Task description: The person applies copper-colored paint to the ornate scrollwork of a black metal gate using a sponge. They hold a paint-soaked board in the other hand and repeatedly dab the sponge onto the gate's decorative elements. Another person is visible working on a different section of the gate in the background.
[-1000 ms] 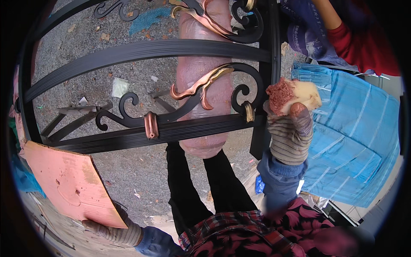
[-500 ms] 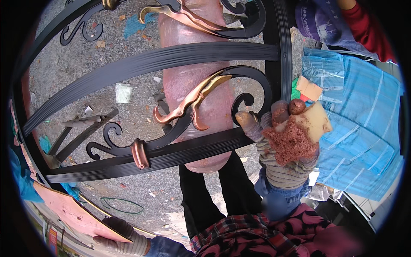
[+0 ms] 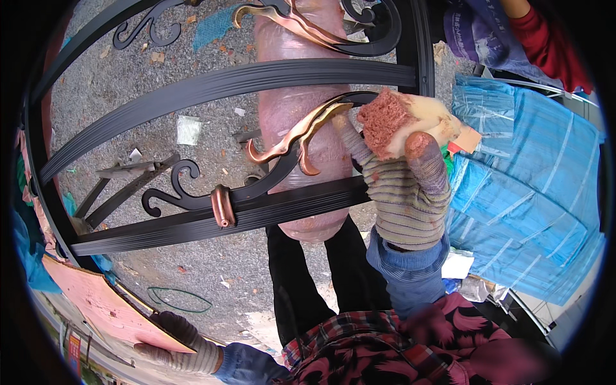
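Note:
In a striped knit glove stained brown, my right hand (image 3: 404, 199) grips a pale yellow sponge (image 3: 436, 115) whose left end is coated in reddish-brown paint. It reaches over the right part of a black metal frame (image 3: 282, 215). One fingertip is at the tip of a copper-and-gold leaf (image 3: 292, 138) on a curled scroll. A copper-coloured collar (image 3: 222, 206) sits on the lower bar. At lower left, my gloved left hand (image 3: 199, 355) is closed on the edge of a pink board (image 3: 112, 305) with dark spots.
A pink plastic-wrapped roll (image 3: 305, 189) lies under the frame. Blue sheeting-wrapped bundles (image 3: 539, 186) are at right. Another person's red sleeve (image 3: 555, 48) shows at upper right. A dark metal stand (image 3: 131, 179) and scraps rest on grey ground (image 3: 167, 276).
My right hand has moved up and left, from the frame's lower right corner to the leaf tip, and the sponge's painted end now points left. My left hand still holds the board.

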The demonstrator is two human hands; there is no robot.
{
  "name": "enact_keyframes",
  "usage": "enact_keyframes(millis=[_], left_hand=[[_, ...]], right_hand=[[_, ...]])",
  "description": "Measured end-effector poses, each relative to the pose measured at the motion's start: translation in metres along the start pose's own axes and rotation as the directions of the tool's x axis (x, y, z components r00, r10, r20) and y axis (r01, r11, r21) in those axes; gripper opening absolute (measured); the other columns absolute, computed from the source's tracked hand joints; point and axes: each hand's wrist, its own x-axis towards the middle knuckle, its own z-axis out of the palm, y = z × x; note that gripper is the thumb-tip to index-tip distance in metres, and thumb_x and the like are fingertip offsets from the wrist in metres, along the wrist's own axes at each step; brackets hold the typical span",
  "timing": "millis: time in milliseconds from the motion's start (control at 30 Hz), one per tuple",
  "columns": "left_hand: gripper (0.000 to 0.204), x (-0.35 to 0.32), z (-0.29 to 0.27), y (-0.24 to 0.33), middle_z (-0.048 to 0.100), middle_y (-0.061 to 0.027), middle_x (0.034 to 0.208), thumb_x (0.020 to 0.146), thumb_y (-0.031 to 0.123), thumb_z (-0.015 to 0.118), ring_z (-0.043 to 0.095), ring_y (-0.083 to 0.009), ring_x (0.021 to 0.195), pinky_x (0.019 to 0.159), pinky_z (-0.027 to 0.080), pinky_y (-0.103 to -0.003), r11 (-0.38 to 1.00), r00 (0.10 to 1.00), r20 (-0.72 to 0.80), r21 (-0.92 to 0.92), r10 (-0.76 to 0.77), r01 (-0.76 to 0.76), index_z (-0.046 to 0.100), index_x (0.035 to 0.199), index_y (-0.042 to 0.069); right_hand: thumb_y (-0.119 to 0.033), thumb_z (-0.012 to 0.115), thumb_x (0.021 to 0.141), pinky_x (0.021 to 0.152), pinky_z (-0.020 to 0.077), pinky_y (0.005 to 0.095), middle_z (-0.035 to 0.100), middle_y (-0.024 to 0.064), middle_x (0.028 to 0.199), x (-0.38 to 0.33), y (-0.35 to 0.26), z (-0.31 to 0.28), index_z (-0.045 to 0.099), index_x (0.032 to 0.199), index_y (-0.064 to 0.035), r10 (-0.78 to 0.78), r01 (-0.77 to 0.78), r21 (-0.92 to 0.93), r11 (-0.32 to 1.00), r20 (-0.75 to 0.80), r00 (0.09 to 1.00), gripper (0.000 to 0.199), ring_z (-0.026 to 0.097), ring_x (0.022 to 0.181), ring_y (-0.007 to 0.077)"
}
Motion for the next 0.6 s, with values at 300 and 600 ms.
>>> enact_keyframes(millis=[300, 600], left_hand=[[0.041, 0.005, 0.003, 0.005, 0.039, -0.0124, 0.123, 0.084, 0.01, 0.048, 0.041, -0.0277, 0.11, 0.094, 0.034, -0.039, 0.984, 0.999, -0.014, 0.174, 0.045, -0.042, 0.041, 0.124, 0.019], [0.045, 0.007, 0.036, 0.013, 0.044, -0.0196, 0.114, 0.078, 0.019, 0.06, 0.041, -0.0222, 0.108, 0.093, 0.033, -0.032, 0.703, 0.931, 0.118, -0.624, -0.346, 0.341, 0.045, 0.115, -0.002]], right_hand=[[-0.008, 0.072, 0.063, 0.076, 0.048, 0.0349, 0.055, 0.0108, 0.092, -0.017, -0.011, 0.002, 0.049, 0.101, -0.002, -0.196, 0.166, -0.286, 0.944, -0.079, 0.977, 0.045, 0.057, 0.084, 0.0212], [-0.008, 0.064, 0.06, 0.073, 0.0449, 0.0343, 0.055, 0.0111, 0.091, -0.001, -0.002, -0.02, 0.054, 0.096, -0.0059, -0.264, 0.584, -0.78, 0.225, 0.528, 0.807, 0.037, 0.054, 0.084, 0.0275]])
